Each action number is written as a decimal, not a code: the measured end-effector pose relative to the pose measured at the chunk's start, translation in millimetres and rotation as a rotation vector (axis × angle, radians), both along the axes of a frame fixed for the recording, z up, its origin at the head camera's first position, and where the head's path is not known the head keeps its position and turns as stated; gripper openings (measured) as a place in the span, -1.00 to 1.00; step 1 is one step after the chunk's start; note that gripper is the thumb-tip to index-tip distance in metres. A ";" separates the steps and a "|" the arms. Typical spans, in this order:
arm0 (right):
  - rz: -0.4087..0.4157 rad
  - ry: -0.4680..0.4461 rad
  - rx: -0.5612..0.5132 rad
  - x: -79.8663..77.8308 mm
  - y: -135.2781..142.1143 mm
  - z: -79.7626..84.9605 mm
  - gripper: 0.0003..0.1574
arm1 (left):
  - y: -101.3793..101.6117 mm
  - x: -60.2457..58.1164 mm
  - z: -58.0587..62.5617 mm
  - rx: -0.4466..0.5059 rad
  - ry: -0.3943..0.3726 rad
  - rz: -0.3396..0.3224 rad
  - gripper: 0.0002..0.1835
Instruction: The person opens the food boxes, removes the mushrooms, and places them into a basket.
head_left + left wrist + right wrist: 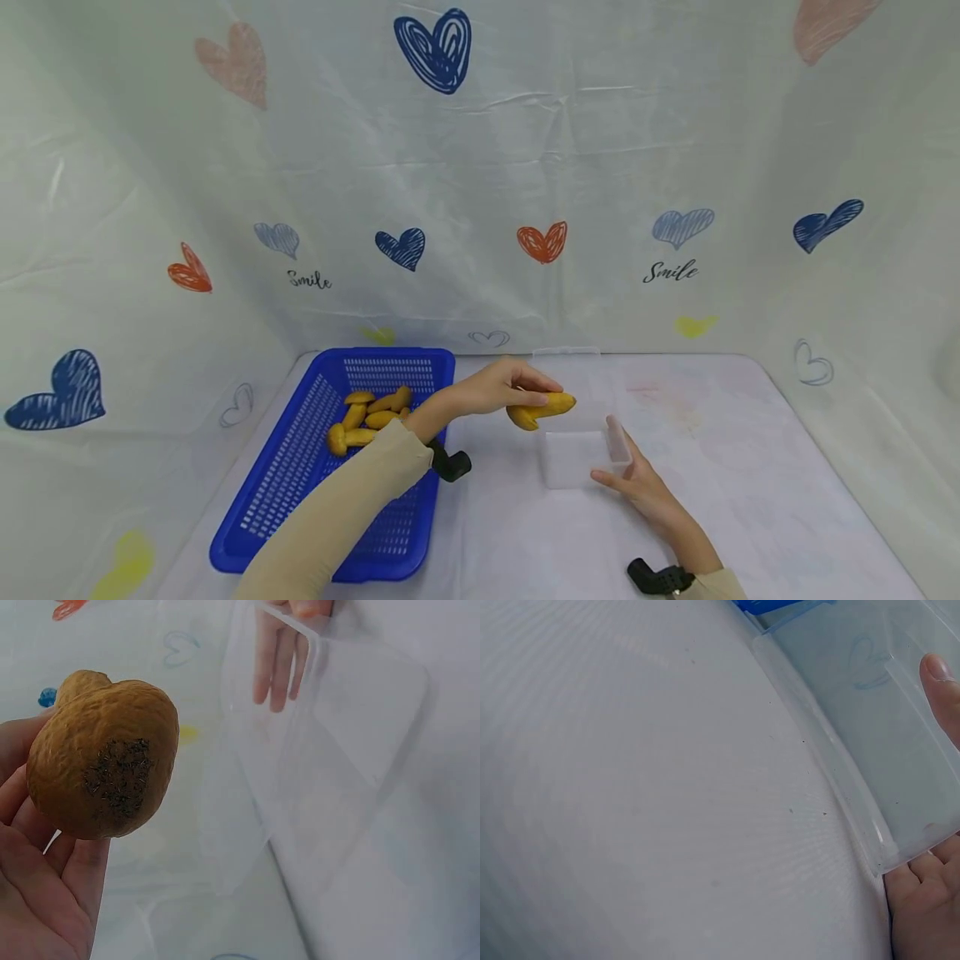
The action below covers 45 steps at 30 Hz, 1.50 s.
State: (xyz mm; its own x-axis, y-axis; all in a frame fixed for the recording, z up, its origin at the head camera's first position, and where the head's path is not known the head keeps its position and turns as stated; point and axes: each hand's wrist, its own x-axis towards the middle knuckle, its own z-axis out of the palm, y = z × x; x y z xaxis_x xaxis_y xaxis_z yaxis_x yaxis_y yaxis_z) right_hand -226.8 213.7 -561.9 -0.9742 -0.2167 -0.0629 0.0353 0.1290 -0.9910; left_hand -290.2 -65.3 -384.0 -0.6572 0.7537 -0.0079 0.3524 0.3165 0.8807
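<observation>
Between its thumb and fingers my left hand [498, 387] holds a yellow-brown mushroom [542, 409], in the air just behind and left of a clear plastic box [570, 458]. Close up in the left wrist view, the mushroom's rounded cap [105, 757] carries a dark speckled patch. My right hand [648, 492] grips the box at its right side, thumb at the near edge and fingers along the outer wall. Part of the box, with the thumb over its wall, shows in the right wrist view. A clear lid [566, 352] stands up behind the box.
At the left lies a blue plastic basket [300, 492] with slotted walls, holding several mushrooms [358, 412] of the same colour near its middle. My left forearm crosses over the basket. A white sheet with printed hearts hangs around the back and sides of the white table [720, 442].
</observation>
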 end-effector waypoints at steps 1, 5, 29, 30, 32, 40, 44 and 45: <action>-0.002 -0.006 0.000 0.1 0.2 0.7 0.30 | -3.9 1.8 2.5 -0.002 0.004 0.001 -0.66; 0.001 -0.017 0.001 0.1 0.5 2.0 0.30 | -20.1 9.7 11.1 -0.020 -0.005 0.023 -0.66; 0.009 0.001 0.020 1.0 2.9 0.9 0.31 | -135.9 52.7 0.0 0.005 -0.043 0.164 -0.66; 0.013 0.000 0.019 0.9 3.0 0.6 0.31 | -140.3 54.0 -1.2 0.000 -0.043 0.163 -0.66; 0.014 0.007 0.019 0.9 3.2 0.1 0.31 | -148.6 55.9 -4.6 -0.009 -0.043 0.154 -0.66; 0.018 0.015 0.008 1.1 2.6 0.9 0.30 | -178.7 60.8 -23.0 -0.024 -0.051 0.108 -0.65; 0.028 0.030 0.002 1.3 2.4 1.7 0.29 | -189.6 61.4 -32.6 -0.031 -0.078 0.111 -0.64; 0.032 0.033 0.001 1.5 2.4 1.9 0.29 | -191.7 61.4 -34.9 -0.036 -0.083 0.110 -0.65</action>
